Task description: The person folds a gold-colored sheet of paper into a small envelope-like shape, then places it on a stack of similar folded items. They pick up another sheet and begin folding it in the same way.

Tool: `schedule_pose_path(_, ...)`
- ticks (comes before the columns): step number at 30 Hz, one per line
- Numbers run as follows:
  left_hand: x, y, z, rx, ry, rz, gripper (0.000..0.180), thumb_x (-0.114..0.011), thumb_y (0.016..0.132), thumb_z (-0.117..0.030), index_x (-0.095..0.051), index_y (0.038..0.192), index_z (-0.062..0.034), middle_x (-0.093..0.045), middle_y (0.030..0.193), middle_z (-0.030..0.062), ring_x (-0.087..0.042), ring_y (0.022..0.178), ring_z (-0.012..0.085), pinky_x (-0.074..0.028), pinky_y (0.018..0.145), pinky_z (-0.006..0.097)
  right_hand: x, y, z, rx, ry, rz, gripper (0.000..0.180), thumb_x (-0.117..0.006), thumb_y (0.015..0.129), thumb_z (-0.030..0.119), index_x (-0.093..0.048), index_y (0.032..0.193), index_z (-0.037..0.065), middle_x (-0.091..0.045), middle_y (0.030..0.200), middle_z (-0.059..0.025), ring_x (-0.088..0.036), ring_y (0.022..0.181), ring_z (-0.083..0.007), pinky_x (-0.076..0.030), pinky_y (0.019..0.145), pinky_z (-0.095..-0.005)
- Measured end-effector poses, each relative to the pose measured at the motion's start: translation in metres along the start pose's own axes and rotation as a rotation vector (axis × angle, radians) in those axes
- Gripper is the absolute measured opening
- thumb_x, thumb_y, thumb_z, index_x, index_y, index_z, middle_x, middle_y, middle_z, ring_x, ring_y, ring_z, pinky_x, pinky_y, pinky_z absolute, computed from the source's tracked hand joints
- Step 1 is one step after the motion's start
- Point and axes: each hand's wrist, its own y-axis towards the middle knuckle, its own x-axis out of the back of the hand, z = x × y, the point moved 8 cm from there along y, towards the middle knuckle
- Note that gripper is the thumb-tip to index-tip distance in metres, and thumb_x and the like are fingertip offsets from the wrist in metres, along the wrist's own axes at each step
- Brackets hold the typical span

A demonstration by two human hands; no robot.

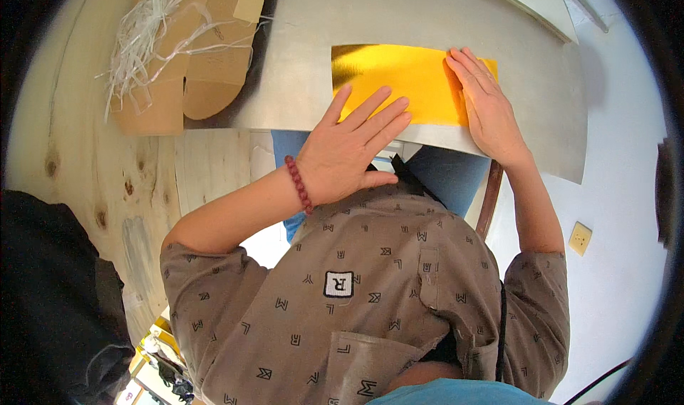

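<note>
A shiny gold rectangular sheet (420, 84) lies flat near the front edge of the grey metal-topped table (299, 63). My left hand (349, 138), with a dark red bead bracelet (298, 184) at its wrist, has its fingers spread over the sheet's lower left part; whether the fingertips press on it I cannot tell. At the sheet's right end rests my right hand (488, 109), flat, its fingers stretched out close together along the gold surface. Neither hand grips anything.
To the left, a brown cardboard box (217, 77) holds a tangle of clear plastic strips (153, 38). A white framed panel (534, 2) is at the far right. Dark fabric (57, 291) hangs at the lower left. A socket (580, 238) is on the right wall.
</note>
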Motion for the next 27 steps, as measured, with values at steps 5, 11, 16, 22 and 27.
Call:
schedule_pose_path(5, 0.007, -0.021, 0.018, 0.047, 0.037, 0.074, 0.095, -0.067, 0.086, -0.064, -0.038, 0.160, -0.0123, -0.035, 0.168, 0.0054, -0.026, 0.157, 0.0276, -0.012, 0.127, 0.059, -0.001, 0.002, -0.002, -0.041, -0.011, 0.067, 0.051, -0.043, 0.098, 0.004, -0.051, 0.148, 0.004, -0.048, 0.158, -0.0141, -0.038, 0.151, -0.0307, -0.030, 0.127, -0.0425)
schedule_pose_path(11, 0.021, -0.036, 0.031, 0.083, -0.017, 0.071, 0.087, -0.065, 0.086, -0.064, -0.050, 0.151, -0.0084, -0.044, 0.162, 0.0081, -0.032, 0.155, 0.0312, -0.014, 0.125, 0.062, 0.000, 0.003, -0.003, -0.055, 0.000, 0.077, 0.049, -0.043, 0.098, 0.005, -0.052, 0.147, 0.003, -0.049, 0.157, -0.0139, -0.039, 0.151, -0.0314, -0.029, 0.127, -0.0429)
schedule_pose_path(16, 0.048, 0.004, 0.030, -0.045, -0.287, -0.223, 0.052, -0.066, 0.093, -0.039, -0.065, 0.130, -0.0024, -0.061, 0.141, 0.0134, -0.048, 0.141, 0.0338, -0.032, 0.120, 0.054, 0.000, 0.003, -0.002, -0.062, -0.017, 0.067, 0.047, -0.042, 0.100, 0.006, -0.055, 0.145, 0.003, -0.051, 0.156, -0.0142, -0.041, 0.150, -0.0313, -0.031, 0.126, -0.0434)
schedule_pose_path(22, 0.027, 0.067, 0.027, -0.188, -0.199, -0.187, 0.051, -0.067, 0.092, -0.020, -0.059, 0.140, -0.0046, -0.056, 0.149, 0.0125, -0.046, 0.144, 0.0330, -0.034, 0.121, 0.049, 0.001, 0.007, 0.001, -0.039, -0.014, 0.035, 0.042, -0.052, 0.100, 0.001, -0.060, 0.141, 0.002, -0.056, 0.151, -0.0165, -0.049, 0.145, -0.0336, -0.038, 0.122, -0.0449)
schedule_pose_path(27, 0.017, 0.053, 0.045, -0.081, -0.261, -0.034, 0.064, -0.072, 0.089, -0.025, -0.053, 0.148, -0.0075, -0.047, 0.159, 0.0103, -0.038, 0.151, 0.0288, -0.028, 0.124, 0.047, -0.001, 0.006, 0.002, -0.058, -0.040, 0.040, 0.043, -0.057, 0.096, -0.004, -0.062, 0.139, 0.002, -0.058, 0.148, -0.0167, -0.050, 0.144, -0.0355, -0.040, 0.121, -0.0457)
